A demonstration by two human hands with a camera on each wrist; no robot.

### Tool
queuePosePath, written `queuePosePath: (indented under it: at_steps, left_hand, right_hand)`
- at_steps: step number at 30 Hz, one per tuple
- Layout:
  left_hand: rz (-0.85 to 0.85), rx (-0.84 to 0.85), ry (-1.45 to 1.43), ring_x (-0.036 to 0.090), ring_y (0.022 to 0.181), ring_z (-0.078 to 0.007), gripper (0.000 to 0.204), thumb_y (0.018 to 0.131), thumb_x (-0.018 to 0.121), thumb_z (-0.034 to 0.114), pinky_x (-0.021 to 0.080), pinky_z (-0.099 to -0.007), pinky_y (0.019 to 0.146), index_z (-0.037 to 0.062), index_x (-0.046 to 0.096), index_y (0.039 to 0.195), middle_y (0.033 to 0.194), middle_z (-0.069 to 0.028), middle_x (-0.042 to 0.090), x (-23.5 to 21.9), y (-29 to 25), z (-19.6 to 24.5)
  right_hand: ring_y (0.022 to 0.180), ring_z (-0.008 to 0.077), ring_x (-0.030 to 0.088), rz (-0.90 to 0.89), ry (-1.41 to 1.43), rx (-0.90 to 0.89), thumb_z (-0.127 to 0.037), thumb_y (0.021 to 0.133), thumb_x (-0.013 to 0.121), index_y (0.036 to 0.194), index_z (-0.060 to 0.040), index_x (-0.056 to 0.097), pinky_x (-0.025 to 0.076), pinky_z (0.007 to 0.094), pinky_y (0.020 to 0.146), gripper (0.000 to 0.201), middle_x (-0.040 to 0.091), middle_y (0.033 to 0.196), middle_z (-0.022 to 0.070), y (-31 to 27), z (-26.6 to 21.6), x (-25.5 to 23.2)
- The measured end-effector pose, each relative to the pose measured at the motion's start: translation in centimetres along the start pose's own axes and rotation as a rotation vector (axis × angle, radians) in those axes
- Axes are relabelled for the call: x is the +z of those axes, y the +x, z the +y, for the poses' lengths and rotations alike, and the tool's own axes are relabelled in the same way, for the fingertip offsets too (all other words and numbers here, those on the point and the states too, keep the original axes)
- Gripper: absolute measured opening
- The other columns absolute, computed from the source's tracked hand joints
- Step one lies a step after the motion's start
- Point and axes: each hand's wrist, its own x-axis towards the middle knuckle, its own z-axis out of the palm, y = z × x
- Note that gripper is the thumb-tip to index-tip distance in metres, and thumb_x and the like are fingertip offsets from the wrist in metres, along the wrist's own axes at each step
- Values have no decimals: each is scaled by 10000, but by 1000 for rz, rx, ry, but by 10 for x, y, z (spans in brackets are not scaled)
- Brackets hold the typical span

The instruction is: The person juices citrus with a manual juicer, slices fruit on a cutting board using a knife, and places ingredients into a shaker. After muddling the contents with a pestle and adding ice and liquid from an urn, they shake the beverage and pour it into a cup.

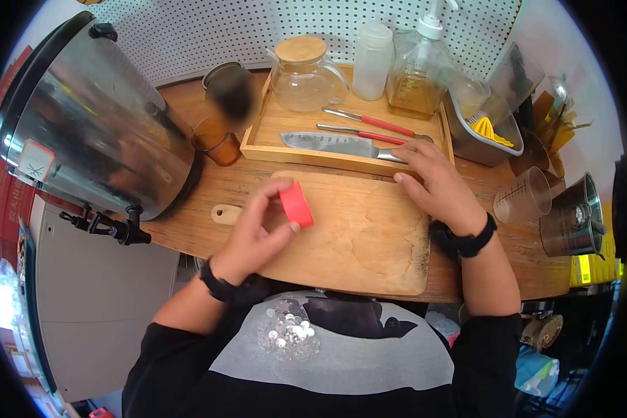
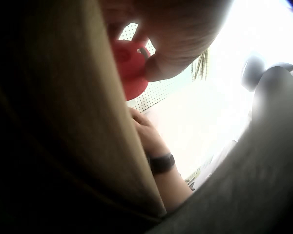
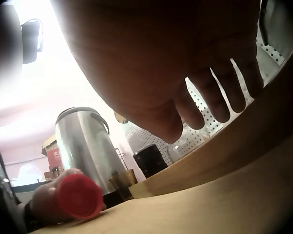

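Note:
My left hand [image 1: 258, 226] grips a red, thick, round object [image 1: 297, 205] between thumb and fingers, over the left part of the wooden cutting board [image 1: 355, 233]. In the right wrist view its face [image 3: 79, 196] carries concentric rings; the left wrist view shows a small dark slot in its edge. My right hand [image 1: 439, 181] reaches over the tray's front edge with fingers extended, fingertips right at the handle of a large kitchen knife [image 1: 327, 143]. Behind the knife lie two red-handled tools [image 1: 380, 125], one partly covered by the knife.
The low wooden tray [image 1: 258, 152] also bears a glass teapot [image 1: 303, 80], a frosted bottle [image 1: 372, 66] and a pump bottle [image 1: 418, 73]. A large steel urn [image 1: 97, 118] with taps stands left, beside an amber glass [image 1: 217, 143]. Measuring cups [image 1: 522, 197] stand right.

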Motion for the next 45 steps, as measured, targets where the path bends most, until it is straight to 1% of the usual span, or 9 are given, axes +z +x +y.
queuePosePath:
  at_steps: [15, 24, 28, 30, 31, 32, 40, 44, 45]
  left_hand:
    - [-138, -28, 908, 516, 1188, -366, 519, 813, 608, 93, 416, -394, 1022, -3, 497, 1311, 1311, -221, 530, -33, 136, -21]
    - [-51, 293, 417, 503, 1212, -224, 428, 779, 598, -3, 360, -357, 1052, -10, 561, 1205, 1229, -137, 566, -33, 110, 84]
    - [-166, 684, 336, 573, 1056, -350, 362, 847, 530, 157, 495, -447, 859, -50, 630, 1128, 1155, -225, 587, -84, 51, 148]
    - [-510, 1124, -886, 595, 783, -250, 104, 747, 702, 25, 498, -360, 655, 1, 653, 835, 974, -146, 632, -118, 30, 141]
    - [-912, 734, -415, 497, 1240, -388, 241, 928, 605, 205, 523, -404, 924, 80, 628, 1132, 1308, -127, 449, -93, 76, 211]
    - [-531, 608, -628, 604, 953, -254, 110, 932, 555, 117, 514, -302, 821, 76, 646, 977, 965, -78, 630, -71, 40, 210]
    - [-594, 844, -716, 547, 1026, -81, 506, 804, 733, 139, 431, -358, 825, 249, 611, 1282, 1209, 81, 603, -69, 47, 205]
    - [-648, 631, -495, 548, 985, -48, 279, 803, 728, 116, 420, -329, 793, 220, 663, 1054, 1055, 114, 610, -68, 50, 220]
    - [-380, 978, -709, 545, 950, -38, 171, 817, 712, 127, 411, -318, 788, 210, 638, 947, 1007, 135, 600, -36, 52, 189]
  right_hand:
    - [826, 184, 590, 164, 391, 182, -92, 903, 595, 1019, 19, 641, 459, 271, 729, 167, 622, 904, 94, -38, 9, -8]
    - [806, 138, 585, 135, 534, 276, -141, 921, 597, 1044, 17, 650, 469, 262, 728, 207, 645, 903, 71, -41, 17, 3]
    - [814, 128, 590, 102, 620, 371, -166, 919, 609, 1044, 9, 658, 477, 263, 742, 221, 663, 896, 66, -42, 21, 11]
    - [820, 124, 592, 106, 595, 387, -174, 918, 610, 1046, 6, 660, 479, 265, 746, 226, 668, 899, 66, -42, 21, 12]
    - [827, 119, 594, 99, 576, 387, -181, 918, 612, 1047, 3, 661, 481, 268, 750, 231, 672, 901, 66, -42, 20, 11]
    - [827, 119, 594, 110, 553, 410, -181, 918, 612, 1047, 3, 661, 481, 268, 750, 231, 672, 901, 66, -42, 21, 12]
    - [819, 256, 629, 226, 196, 49, -105, 882, 606, 1025, -9, 657, 495, 323, 743, 180, 666, 905, 126, -48, -19, -28]
    - [949, 311, 597, 638, -111, 42, -95, 842, 637, 1070, -15, 634, 472, 379, 844, 242, 630, 1013, 149, -90, -25, -51]
    - [1010, 319, 582, 739, -202, 70, -95, 837, 643, 1120, -22, 618, 458, 387, 890, 293, 615, 1077, 156, -102, -19, -58]
